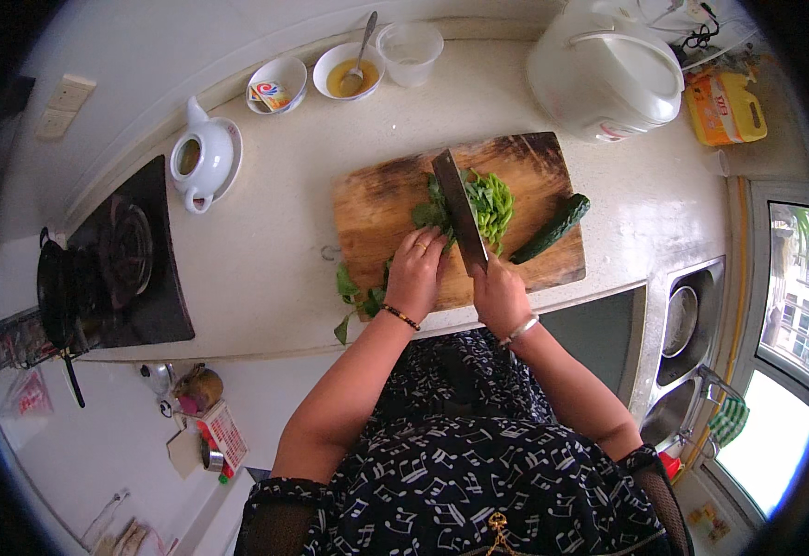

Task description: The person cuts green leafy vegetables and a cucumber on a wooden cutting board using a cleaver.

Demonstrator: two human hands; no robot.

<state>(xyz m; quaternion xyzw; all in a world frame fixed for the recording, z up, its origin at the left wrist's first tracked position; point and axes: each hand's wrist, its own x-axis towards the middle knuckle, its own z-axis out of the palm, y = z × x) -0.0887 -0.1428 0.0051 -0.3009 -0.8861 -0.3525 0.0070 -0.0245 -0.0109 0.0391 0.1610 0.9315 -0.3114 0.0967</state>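
Note:
A wooden cutting board [383, 201] lies on the counter before me. My right hand [501, 292] grips a cleaver [461, 212], its broad blade standing over leafy greens [431, 212]. My left hand [416, 271] presses on the greens just left of the blade; its fingertips are partly hidden. Cut green stems [493, 208] are heaped right of the blade. Near the board's right edge rests a whole cucumber [552, 229]. More leaves [348, 285] hang over the board's lower left corner, partly behind my left wrist.
Along the back stand a white teapot [202, 163], a bowl with packets [293, 80], a bowl of yellow liquid with a spoon [340, 59], a plastic tub [411, 52] and a large white appliance [602, 76]. A black cooktop [157, 278] is left, a steel sink [679, 375] right.

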